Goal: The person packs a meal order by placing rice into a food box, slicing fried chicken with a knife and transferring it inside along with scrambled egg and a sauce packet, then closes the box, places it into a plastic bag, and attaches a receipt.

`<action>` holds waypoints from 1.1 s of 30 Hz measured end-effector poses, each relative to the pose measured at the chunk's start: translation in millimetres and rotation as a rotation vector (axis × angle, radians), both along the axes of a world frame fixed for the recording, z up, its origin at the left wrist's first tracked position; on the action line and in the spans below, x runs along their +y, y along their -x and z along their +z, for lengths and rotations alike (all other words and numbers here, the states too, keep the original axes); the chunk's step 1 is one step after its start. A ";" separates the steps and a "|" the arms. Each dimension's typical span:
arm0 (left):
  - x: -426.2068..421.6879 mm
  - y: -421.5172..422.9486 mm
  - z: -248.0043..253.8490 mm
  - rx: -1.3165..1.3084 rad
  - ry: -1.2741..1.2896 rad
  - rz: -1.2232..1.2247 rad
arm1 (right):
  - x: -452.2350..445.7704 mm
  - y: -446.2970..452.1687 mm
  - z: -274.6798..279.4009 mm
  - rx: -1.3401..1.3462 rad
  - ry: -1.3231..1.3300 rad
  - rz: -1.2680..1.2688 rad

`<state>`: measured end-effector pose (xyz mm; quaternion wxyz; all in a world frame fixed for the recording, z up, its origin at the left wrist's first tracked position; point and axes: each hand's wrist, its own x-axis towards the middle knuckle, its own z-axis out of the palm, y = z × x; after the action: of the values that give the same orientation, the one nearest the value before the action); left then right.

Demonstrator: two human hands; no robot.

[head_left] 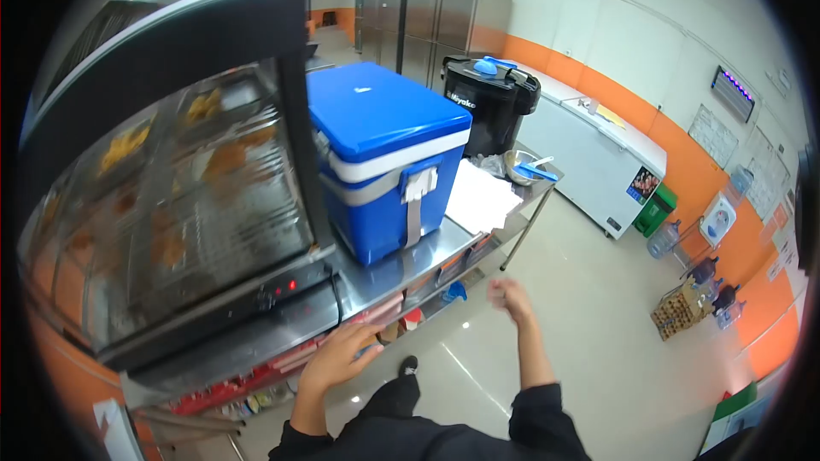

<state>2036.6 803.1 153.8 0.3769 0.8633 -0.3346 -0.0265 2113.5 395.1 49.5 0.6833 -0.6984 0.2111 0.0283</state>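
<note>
My left hand is near the front edge of the steel table, its fingers stretched out and nothing seen in them. Over the floor to the right of the table is my right hand, slightly blurred, with its fingers curled in; I cannot make out whether it holds anything. Beyond my hands, a blue cooler box with a white band stands on the table, its lid closed. To its left is a glass display warmer with food on racks. White papers lie right of the cooler.
A black Miyako pot and a metal bowl with blue-handled utensils stand at the table's far end. Beyond are a white chest freezer, a green bin, water bottles and egg trays. Steel cabinets stand behind.
</note>
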 end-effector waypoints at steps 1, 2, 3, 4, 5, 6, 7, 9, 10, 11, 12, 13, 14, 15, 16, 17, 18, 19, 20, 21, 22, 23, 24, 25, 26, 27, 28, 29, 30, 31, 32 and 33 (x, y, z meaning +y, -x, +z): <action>-4.6 -29.3 10.2 -0.060 -0.003 0.049 | -3.5 -40.9 26.6 -0.104 -0.027 -0.004; -11.2 -56.4 24.8 -0.113 0.002 0.098 | -5.5 -78.7 57.9 -0.202 -0.045 -0.007; -21.2 -82.4 40.3 -0.274 -0.022 0.133 | -6.7 -115.2 91.1 -0.230 -0.084 -0.010; -34.6 -102.4 60.9 -0.376 0.018 0.178 | -4.4 -147.3 117.4 -0.249 -0.119 -0.004; -46.9 -121.6 80.6 -0.393 0.106 0.171 | -0.7 -180.1 139.9 -0.326 -0.120 -0.009; -58.6 -142.0 99.3 -0.420 0.190 0.167 | 4.3 -213.7 161.6 -0.412 -0.127 -0.009; -70.1 -160.6 112.7 -0.484 0.209 0.175 | 10.5 -242.7 179.8 -0.474 -0.077 -0.004; -89.8 -192.9 135.2 -0.596 0.176 0.198 | 21.1 -287.1 210.4 -0.490 0.002 0.101; -97.9 -206.1 141.5 -0.621 0.127 0.219 | 25.4 -303.4 225.1 -0.443 0.034 0.204; -104.5 -217.0 145.1 -0.609 0.083 0.234 | 24.4 -327.2 231.5 -0.317 0.202 0.187; -109.0 -225.5 147.9 -0.597 0.039 0.253 | 23.6 -345.2 234.1 -0.393 0.232 0.315; -112.6 -232.7 150.7 -0.601 0.033 0.272 | 16.6 -362.3 238.4 -0.315 0.308 0.395; -114.9 -235.2 152.9 -0.616 -0.015 0.271 | 19.9 -363.4 258.2 -0.233 0.387 0.481; -117.0 -234.7 153.0 -0.619 -0.067 0.271 | 25.9 -360.6 275.2 -0.112 0.396 0.522; -119.1 -235.5 152.3 -0.597 -0.077 0.296 | 31.1 -358.8 283.7 -0.073 0.432 0.552; -121.3 -238.9 153.4 -0.614 -0.086 0.295 | 32.2 -365.5 285.7 -0.043 0.472 0.581; -124.1 -241.9 156.1 -0.633 -0.093 0.299 | 30.2 -375.7 287.3 -0.017 0.517 0.613; -127.4 -244.7 159.8 -0.621 -0.102 0.337 | 24.0 -393.7 284.1 0.024 0.597 0.651; -131.2 -248.6 164.6 -0.634 -0.103 0.327 | 18.4 -405.7 272.7 -0.055 0.557 0.632; -133.9 -253.4 170.1 -0.654 -0.106 0.313 | 15.1 -406.2 281.4 -0.083 0.459 0.634; -136.2 -258.1 178.8 -0.658 -0.118 0.342 | 12.4 -409.7 296.7 -0.174 0.236 0.719; -138.9 -262.4 188.9 -0.768 -0.184 0.407 | 10.9 -412.0 313.4 -0.234 -0.006 0.811; -141.3 -269.2 196.1 -0.871 -0.252 0.466 | 11.3 -414.5 329.4 -0.340 -0.385 0.971; -135.8 -276.2 199.6 -1.049 -0.282 0.539 | 33.6 -393.0 357.2 -0.472 -0.477 0.902; -129.3 -282.6 203.8 -1.130 -0.122 0.577 | 59.7 -375.8 378.4 -0.601 -0.573 0.824; -127.6 -283.0 207.7 -1.183 -0.060 0.651 | 70.2 -389.0 386.7 -0.708 -0.650 1.039; -125.1 -281.8 212.1 -1.242 0.000 0.722 | 83.0 -408.1 397.4 -0.824 -0.729 1.254; -118.7 -277.8 211.8 -1.293 -0.039 0.817 | 100.0 -426.3 402.0 -0.888 -0.668 1.292; -112.3 -271.9 209.5 -1.339 -0.078 0.913 | 120.9 -432.7 405.2 -0.904 -0.449 1.229; -108.5 -267.9 208.5 -1.346 -0.104 1.007 | 143.9 -436.3 403.0 -0.795 -0.265 1.222; -110.2 -258.0 206.7 -1.281 -0.178 1.081 | 168.5 -450.9 393.0 -0.722 0.018 1.367; -110.2 -252.0 205.6 -1.289 -0.238 1.179 | 193.2 -454.5 380.4 -0.637 0.337 1.458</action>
<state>2288.6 692.9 359.4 -0.0255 0.7760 0.0228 0.6298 2568.0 588.4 429.9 0.4060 -0.7285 -0.4999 0.2338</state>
